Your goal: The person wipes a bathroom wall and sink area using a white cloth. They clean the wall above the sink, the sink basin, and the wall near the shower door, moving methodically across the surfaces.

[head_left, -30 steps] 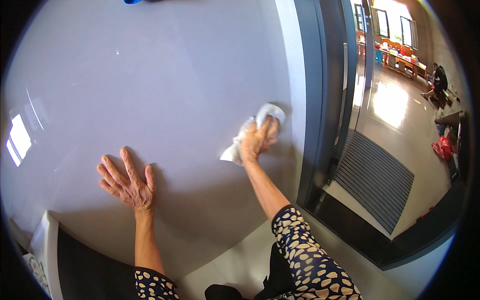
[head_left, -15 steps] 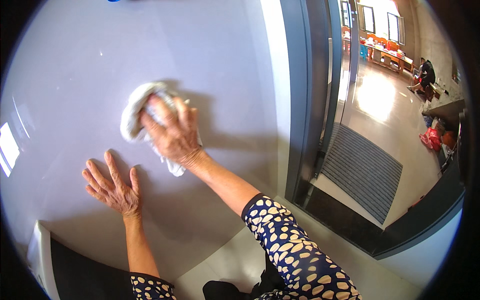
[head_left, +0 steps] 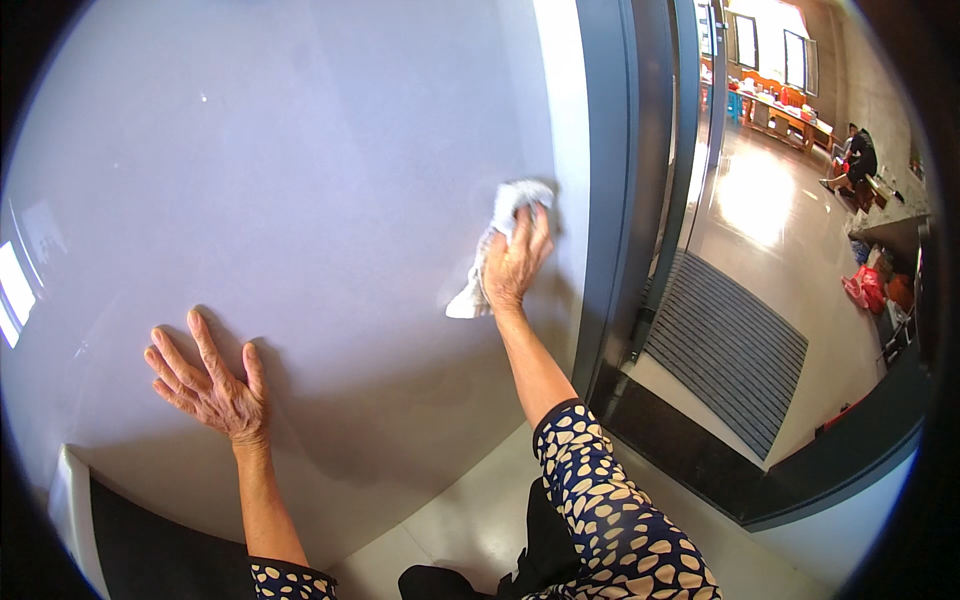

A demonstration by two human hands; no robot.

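Observation:
My right hand (head_left: 517,258) is closed over a white cloth (head_left: 522,196), pressing it to a glossy pale grey wall panel (head_left: 350,150) close to its right border. Part of the cloth hangs out below and to the left of the hand. Lower on the same panel, to the left, my left hand (head_left: 213,385) lies flat with its fingers spread and holds nothing. Both forearms come up from below in dark sleeves with pale spots.
Right of the panel stands a dark grey door frame (head_left: 610,200). Through the doorway lie a ribbed grey mat (head_left: 730,345), a seated person (head_left: 857,160), a long cluttered table (head_left: 780,105) and a red bag (head_left: 865,288). At lower left is a white-edged black object (head_left: 160,540).
My right hand has swept the cloth rightward across the panel, from its middle to near the door frame. My left hand stays flat on the panel; the view has shifted slightly.

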